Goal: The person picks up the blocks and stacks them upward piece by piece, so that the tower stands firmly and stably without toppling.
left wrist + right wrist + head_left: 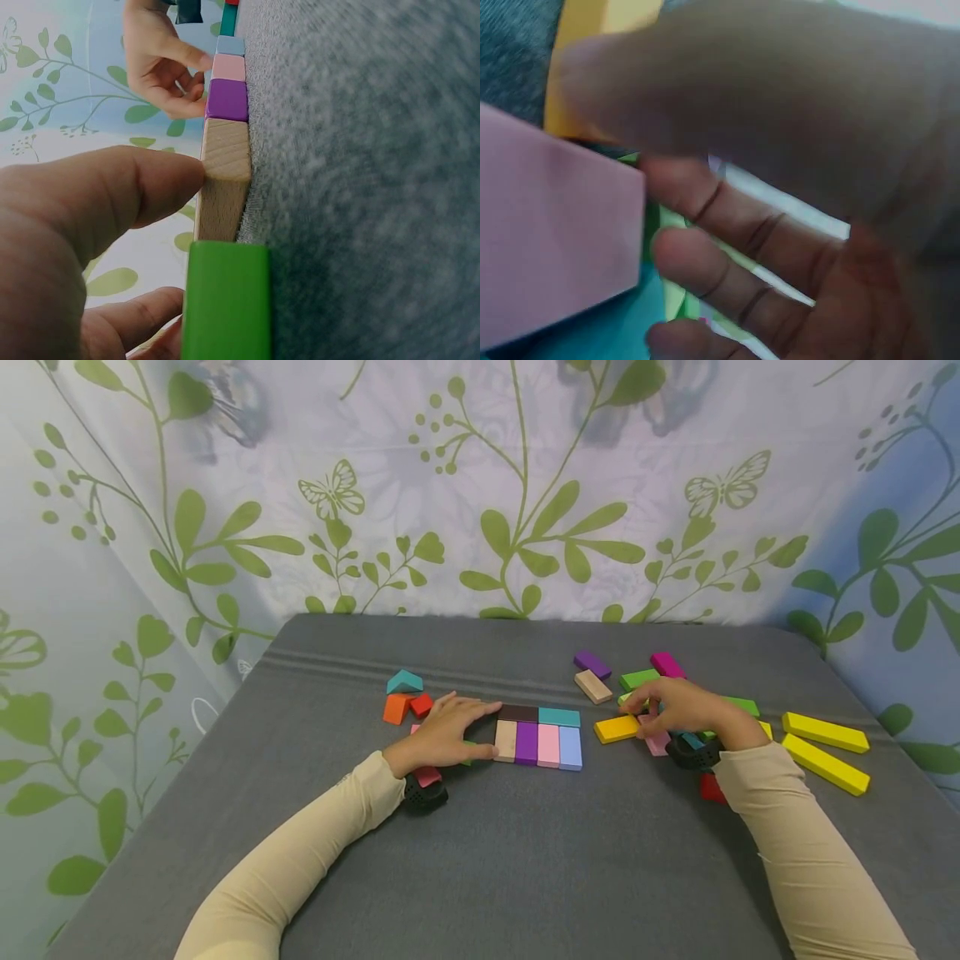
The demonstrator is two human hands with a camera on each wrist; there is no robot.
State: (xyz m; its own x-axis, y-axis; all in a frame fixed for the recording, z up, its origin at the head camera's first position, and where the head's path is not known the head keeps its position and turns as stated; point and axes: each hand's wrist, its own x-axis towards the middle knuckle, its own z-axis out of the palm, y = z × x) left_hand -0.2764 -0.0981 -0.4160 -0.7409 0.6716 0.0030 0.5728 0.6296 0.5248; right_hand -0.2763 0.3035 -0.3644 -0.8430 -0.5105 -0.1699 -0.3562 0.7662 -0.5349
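My left hand (444, 737) lies at the left end of a flat rectangle of blocks, fingers mostly straight. Its index fingertip meets the dark brown block (518, 714); its thumb touches the plain wooden block (226, 150). Beside that stand purple (527, 743), pink (548, 745) and light blue (570, 747) blocks, with a teal block (559, 717) behind. A green block (226, 300) is under the left hand. To the right, my right hand (678, 706) pinches the end of a yellow-orange block (615, 729); the index finger is partly hidden. Close to its thumb lies a pink block (555, 232).
Teal (405, 682), orange (397, 708) and red (422, 705) blocks lie beyond the left hand. Purple (592, 664), wooden (593, 687) and magenta (667, 665) blocks lie behind the right hand. Two long yellow blocks (825, 732) are at far right; a red block (712, 788) is near the right wrist.
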